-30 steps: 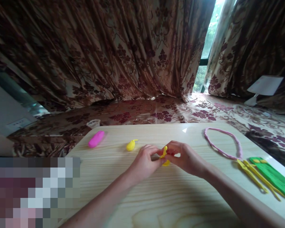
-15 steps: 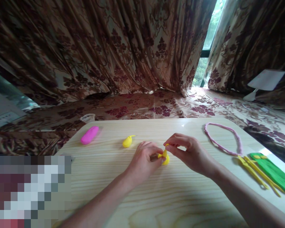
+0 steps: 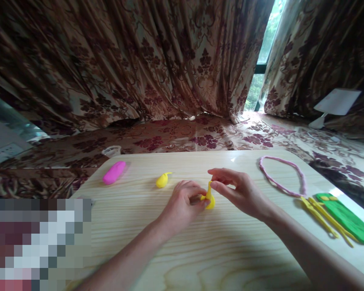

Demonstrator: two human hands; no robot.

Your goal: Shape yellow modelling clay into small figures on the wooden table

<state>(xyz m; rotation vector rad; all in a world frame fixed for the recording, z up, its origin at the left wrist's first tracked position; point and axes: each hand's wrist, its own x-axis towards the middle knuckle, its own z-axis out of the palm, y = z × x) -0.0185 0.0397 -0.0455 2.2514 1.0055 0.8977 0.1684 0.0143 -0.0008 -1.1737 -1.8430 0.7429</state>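
A piece of yellow modelling clay with a rounded base and a thin upright neck stands on the table. My left hand pinches it low down between thumb and fingers, partly hiding it. At the neck's upper end is my right hand, its thumb at the clay and its fingers lifted apart from the thumb. To the left lies a second yellow clay lump with a thin tail. A bright pink clay block rests further left.
On the right of the wooden table are a twisted pink clay loop, yellow plastic modelling tools and a green clay slab. A clear container is at the back left edge. A white lamp stands beyond the table.
My right fingers have opened away from the thumb at the clay's top. The yellow neck now looks straighter and taller. My left hand keeps its pinch.
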